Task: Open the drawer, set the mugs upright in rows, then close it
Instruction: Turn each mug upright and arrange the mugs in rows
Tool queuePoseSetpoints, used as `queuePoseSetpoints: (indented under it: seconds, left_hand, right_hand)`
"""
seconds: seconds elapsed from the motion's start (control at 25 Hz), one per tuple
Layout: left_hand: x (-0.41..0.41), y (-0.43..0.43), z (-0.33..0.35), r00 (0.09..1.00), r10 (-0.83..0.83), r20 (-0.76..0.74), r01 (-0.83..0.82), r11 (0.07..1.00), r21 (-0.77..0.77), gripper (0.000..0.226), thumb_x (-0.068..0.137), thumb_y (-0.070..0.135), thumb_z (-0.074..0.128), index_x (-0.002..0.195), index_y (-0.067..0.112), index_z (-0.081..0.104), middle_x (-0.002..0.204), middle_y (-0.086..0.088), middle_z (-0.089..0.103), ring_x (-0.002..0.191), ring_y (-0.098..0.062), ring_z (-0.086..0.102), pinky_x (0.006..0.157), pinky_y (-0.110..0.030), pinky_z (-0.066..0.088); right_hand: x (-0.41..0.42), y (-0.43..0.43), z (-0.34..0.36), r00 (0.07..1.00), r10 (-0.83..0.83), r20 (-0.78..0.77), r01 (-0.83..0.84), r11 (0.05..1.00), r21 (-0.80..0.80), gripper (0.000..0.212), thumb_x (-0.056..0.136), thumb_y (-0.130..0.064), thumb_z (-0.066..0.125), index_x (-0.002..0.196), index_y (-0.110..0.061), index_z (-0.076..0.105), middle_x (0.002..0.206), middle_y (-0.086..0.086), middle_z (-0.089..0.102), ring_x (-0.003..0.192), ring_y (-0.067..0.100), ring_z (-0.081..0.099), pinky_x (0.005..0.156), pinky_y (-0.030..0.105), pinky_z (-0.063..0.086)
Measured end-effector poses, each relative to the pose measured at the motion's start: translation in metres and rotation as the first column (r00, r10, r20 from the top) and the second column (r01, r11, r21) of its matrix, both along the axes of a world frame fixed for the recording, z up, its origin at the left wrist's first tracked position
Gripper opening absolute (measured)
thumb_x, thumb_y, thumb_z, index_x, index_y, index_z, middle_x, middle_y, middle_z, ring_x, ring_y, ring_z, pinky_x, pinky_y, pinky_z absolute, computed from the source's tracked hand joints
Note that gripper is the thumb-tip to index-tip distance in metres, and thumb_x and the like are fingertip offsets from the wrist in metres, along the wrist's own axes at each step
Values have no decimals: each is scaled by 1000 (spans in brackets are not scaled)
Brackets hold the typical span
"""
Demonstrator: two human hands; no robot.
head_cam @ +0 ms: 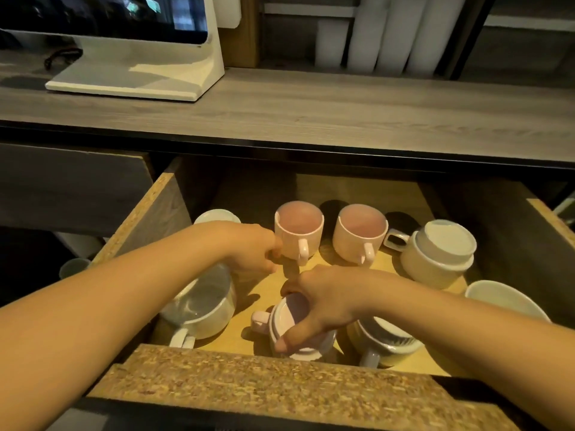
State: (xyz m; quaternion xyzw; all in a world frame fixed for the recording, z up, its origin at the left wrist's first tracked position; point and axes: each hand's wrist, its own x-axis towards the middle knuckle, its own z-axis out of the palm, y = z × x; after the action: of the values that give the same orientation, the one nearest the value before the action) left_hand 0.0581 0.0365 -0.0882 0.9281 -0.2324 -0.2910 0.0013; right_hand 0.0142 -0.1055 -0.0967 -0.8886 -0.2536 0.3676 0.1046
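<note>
Right hand (326, 300) clamped round the inverted pink mug (291, 309), lower centre. Left hand (255, 247) curled against an upright pink mug (298, 231), hold uncertain. The drawer (264, 377) stood open. The inverted mug probably needed lifting clear before turning, handle matched to the back row.

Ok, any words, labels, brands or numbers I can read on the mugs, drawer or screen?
No text can be read here.
On the screen: bright patches only, too blurred to read.
On the mugs and the drawer: no print, label or number shows.
</note>
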Motion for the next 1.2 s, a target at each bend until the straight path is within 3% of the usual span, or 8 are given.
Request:
queuePoseSetpoints:
  seconds: [0.12,0.32,0.44,0.56,0.68,0.84,1.04,1.2]
  left_hand:
    - [1,5,-1,998,-5,-65,6,1000,15,40,96,28,46,135,18,44,130,-1,55,107,-14,55,87,-23,44]
    - [8,13,5,996,15,86,7,968,-251,29,94,25,50,120,17,59,112,-1,65,98,-13,62,91,-33,52]
    - [9,18,11,995,76,68,-48,936,-348,27,95,30,45,113,17,62,102,-1,66,92,-13,64,85,-27,53]
    - [4,18,16,953,237,-189,-300,825,-479,42,95,49,32,105,21,62,99,-3,69,89,-16,68,80,-29,52]
    - [-1,16,21,815,294,-500,-546,680,-489,61,85,67,25,102,23,64,96,-6,74,86,-20,73,76,-31,57]
    - [-9,7,26,651,236,-722,-737,423,-526,42,87,58,41,108,28,61,107,-12,69,94,-27,71,76,-33,58]
    - [-14,2,28,678,276,-681,-732,341,-590,49,70,48,62,112,22,63,110,-12,67,91,-26,72,77,-30,57]
    - [-12,3,28,770,367,-522,-630,308,-713,19,85,26,64,97,13,69,97,-8,69,86,-16,69,73,-23,58]
  right_hand:
    - [-1,3,-3,1000,-15,4,15,1000,1,69,72,-53,69,127,-18,49,116,1,59,103,20,58,85,31,53]
    - [3,-10,14,974,9,225,-12,1000,9,60,72,-53,68,118,-16,54,103,-1,63,89,16,59,68,22,50]
    - [9,-30,35,938,-105,329,64,989,134,51,69,-56,67,101,-18,60,86,0,64,77,15,62,65,29,54]
    - [12,-44,55,892,-241,383,144,954,264,47,67,-52,71,105,-28,57,92,-8,61,83,10,59,71,23,55]
    - [11,-50,66,850,-298,434,156,930,334,60,67,-44,75,120,-30,51,101,-12,56,89,7,56,74,19,53]
    - [9,-48,65,803,-296,518,122,931,343,74,64,-43,77,130,-31,44,102,-16,50,92,7,55,76,22,55]
    - [10,-47,61,794,-311,522,118,922,369,78,64,-38,80,130,-37,38,112,-20,39,102,6,48,76,19,54]
    - [15,-48,50,844,-328,424,144,901,409,86,69,-36,78,138,-42,26,127,-18,34,109,4,41,76,16,50]
